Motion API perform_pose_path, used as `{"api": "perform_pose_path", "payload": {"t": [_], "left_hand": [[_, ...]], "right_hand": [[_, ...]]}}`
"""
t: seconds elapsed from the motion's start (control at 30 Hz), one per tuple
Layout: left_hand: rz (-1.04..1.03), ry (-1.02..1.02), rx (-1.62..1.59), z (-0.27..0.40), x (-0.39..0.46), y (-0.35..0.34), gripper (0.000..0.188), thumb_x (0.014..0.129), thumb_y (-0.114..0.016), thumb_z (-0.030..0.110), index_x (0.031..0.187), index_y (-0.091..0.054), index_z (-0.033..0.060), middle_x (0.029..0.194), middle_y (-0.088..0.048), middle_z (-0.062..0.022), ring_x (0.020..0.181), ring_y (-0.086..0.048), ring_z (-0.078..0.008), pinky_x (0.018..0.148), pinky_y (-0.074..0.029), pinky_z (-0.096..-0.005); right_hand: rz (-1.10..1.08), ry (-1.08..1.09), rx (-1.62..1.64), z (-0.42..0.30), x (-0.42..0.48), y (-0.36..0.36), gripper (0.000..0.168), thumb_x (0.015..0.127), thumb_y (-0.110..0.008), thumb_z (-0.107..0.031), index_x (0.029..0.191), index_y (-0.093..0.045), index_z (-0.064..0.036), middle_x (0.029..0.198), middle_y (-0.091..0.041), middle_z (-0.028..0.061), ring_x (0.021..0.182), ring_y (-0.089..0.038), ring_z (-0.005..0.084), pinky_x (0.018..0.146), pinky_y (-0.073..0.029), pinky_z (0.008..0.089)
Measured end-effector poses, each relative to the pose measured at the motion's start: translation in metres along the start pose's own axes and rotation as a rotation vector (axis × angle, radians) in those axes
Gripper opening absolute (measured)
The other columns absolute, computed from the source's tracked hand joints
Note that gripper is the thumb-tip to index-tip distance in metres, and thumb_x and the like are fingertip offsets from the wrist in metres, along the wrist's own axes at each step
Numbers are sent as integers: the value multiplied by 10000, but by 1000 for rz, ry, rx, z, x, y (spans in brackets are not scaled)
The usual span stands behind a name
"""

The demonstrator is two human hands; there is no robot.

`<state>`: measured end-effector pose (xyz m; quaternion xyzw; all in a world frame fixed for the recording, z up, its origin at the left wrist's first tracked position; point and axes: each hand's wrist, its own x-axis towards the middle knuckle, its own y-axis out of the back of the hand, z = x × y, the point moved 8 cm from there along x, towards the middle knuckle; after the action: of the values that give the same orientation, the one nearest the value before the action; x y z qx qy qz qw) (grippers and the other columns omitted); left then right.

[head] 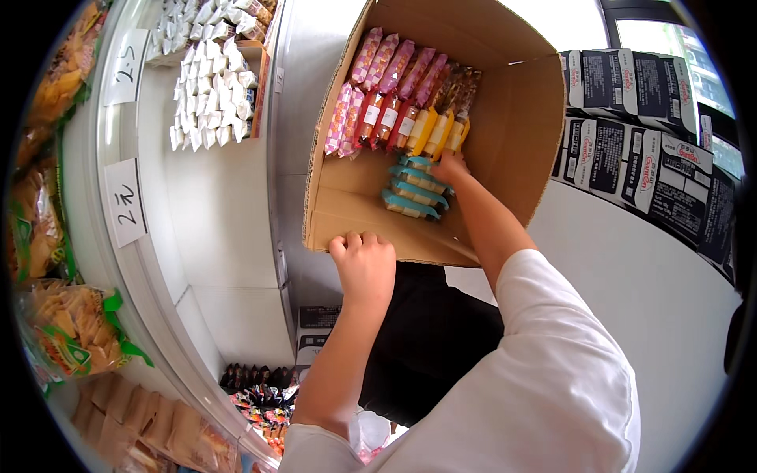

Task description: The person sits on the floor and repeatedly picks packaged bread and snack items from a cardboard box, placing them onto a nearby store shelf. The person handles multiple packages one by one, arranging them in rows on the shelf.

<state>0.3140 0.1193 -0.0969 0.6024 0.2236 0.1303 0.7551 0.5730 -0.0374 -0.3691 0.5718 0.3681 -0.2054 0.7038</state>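
A corrugated cardboard box (508, 124) stands open before me, with rows of wrapped snacks inside. My left hand (364, 266) grips its near rim, the fingers curled over the edge. My right hand (450, 169) reaches inside, at the yellow-wrapped snacks (440, 131) and a row of teal-wrapped snacks (413, 192). Its fingertips are partly hidden, so I cannot tell whether it holds a packet. Pink checked packets (396, 66) fill the far left of the box. Red-wrapped snacks (385, 118) and brown packets in clear wrap (458, 87) lie beside the yellow ones.
On the left, a white shelf (227, 236) holds white-wrapped packets (213, 94), with handwritten cards (125, 203) on its edge. Bagged snacks (74, 328) are at the far left. Black-and-white printed cartons (627, 159) are stacked at right. Small dark packets (257, 376) sit lower down.
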Motion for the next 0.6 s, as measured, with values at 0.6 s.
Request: {"api": "perform_pose_path", "payload": {"t": [0.6], "left_hand": [[-521,-36,21,68,-35,8,231,908,-597,120,802,-798,161,880,-784,-115,829,-778,-263,950,-451,-462]], "right_hand": [[424,794,-80,88,-367,106,313,827,-792,-282,1031,-683,-72,1030,-713,155,1022,-688,326,892,-525,453]]}}
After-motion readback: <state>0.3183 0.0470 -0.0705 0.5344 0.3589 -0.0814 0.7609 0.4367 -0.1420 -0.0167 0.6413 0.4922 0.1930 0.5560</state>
